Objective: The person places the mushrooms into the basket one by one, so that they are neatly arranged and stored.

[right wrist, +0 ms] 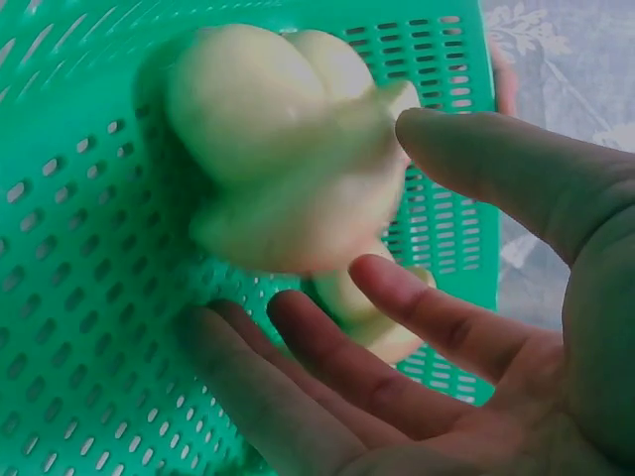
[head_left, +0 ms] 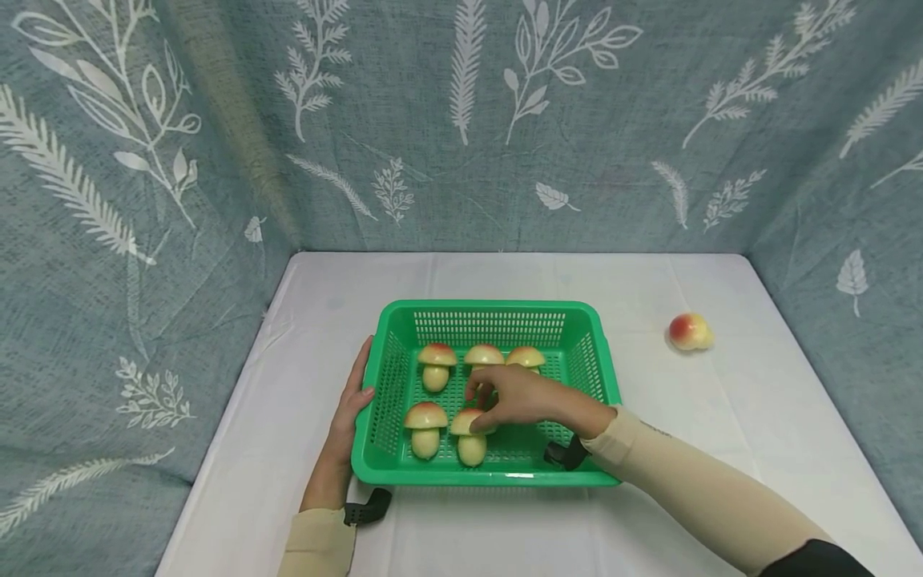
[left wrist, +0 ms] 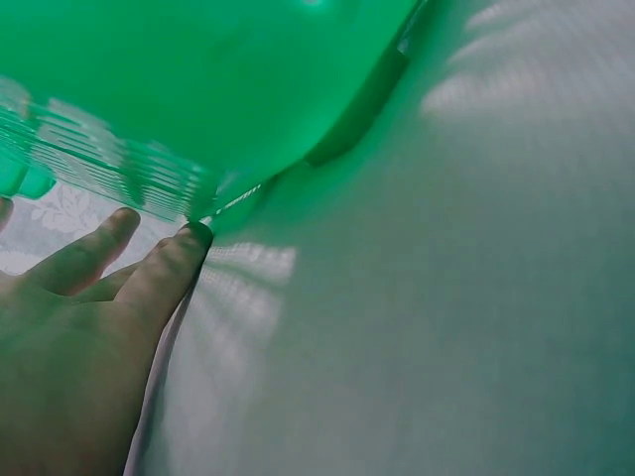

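Note:
A green plastic basket stands on the table, holding several toy mushrooms with red-and-yellow caps and pale stems. My right hand reaches into it over the front-row mushroom. The thumb touches that cap's edge, while the other fingers spread loosely around it; in the right wrist view this mushroom is blurred. To its left stands another front mushroom. Behind are a back-left mushroom and two more, partly hidden by my hand. My left hand rests along the basket's left side with straight fingers.
Another mushroom lies on its side at the table's right. White cloth covers the table. A blue-grey curtain with white leaf prints encloses the back and sides. Each wrist wears a black camera.

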Action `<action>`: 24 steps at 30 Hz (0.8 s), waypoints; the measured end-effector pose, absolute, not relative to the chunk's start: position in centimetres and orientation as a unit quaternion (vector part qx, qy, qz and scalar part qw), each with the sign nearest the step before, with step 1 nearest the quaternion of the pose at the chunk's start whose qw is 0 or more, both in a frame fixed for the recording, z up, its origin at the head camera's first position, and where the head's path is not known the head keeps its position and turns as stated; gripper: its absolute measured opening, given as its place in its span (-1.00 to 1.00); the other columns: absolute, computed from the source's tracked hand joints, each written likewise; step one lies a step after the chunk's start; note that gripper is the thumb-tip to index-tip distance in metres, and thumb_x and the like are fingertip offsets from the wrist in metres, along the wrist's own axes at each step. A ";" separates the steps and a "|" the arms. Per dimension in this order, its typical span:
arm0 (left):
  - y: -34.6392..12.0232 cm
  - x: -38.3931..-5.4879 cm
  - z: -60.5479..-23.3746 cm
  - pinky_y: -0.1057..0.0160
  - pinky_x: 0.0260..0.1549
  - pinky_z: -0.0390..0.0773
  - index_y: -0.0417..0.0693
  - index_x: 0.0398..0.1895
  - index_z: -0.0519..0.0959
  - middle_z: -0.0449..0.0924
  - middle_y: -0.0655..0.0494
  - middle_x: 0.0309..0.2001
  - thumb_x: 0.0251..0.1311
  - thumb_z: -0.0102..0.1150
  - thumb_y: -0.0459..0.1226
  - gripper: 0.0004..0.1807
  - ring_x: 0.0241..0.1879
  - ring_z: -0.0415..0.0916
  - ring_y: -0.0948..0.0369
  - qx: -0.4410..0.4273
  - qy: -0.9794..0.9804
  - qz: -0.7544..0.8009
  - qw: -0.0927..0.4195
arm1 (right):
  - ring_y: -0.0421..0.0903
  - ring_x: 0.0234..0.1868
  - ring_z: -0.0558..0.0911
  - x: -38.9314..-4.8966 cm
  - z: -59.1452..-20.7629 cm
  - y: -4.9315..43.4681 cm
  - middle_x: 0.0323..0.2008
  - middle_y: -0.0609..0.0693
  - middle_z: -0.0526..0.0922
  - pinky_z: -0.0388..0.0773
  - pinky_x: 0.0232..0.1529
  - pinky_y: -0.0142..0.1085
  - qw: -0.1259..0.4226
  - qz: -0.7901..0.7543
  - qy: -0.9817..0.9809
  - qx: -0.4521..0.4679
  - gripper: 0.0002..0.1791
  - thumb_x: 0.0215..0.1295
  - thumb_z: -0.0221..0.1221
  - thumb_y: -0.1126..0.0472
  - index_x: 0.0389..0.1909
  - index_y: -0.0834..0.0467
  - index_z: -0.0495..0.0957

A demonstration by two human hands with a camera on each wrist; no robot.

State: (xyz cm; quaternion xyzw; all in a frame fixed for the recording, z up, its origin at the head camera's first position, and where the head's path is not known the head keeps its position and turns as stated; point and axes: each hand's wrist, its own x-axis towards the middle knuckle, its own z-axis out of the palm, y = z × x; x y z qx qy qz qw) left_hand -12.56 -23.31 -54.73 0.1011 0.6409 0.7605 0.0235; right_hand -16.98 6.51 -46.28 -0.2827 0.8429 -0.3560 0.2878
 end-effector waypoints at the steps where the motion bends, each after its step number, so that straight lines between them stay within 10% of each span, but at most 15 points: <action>1: -23.3 -12.6 -54.7 -0.23 0.53 -0.03 0.14 0.83 -0.18 -0.21 0.11 0.78 0.47 -0.27 -0.17 -0.13 0.72 -0.26 -0.01 0.101 0.641 0.761 0.024 | -0.03 -0.03 0.72 -17.0 -46.2 6.5 -0.10 -0.04 0.75 0.65 -0.09 -0.17 0.288 -0.354 0.843 -0.284 -0.61 0.24 0.57 0.10 0.02 0.09 0.70; 24: -23.4 -12.6 -54.9 -0.01 0.52 0.04 0.14 0.83 -0.19 -0.24 0.12 0.78 0.51 -0.29 -0.18 -0.16 0.72 -0.29 0.04 0.114 0.635 0.764 0.027 | 0.16 0.07 0.76 -17.2 -44.3 8.1 0.02 0.19 0.76 0.67 -0.01 -0.23 0.282 -0.365 0.836 -0.296 -0.58 0.27 0.55 0.18 0.09 0.18 0.70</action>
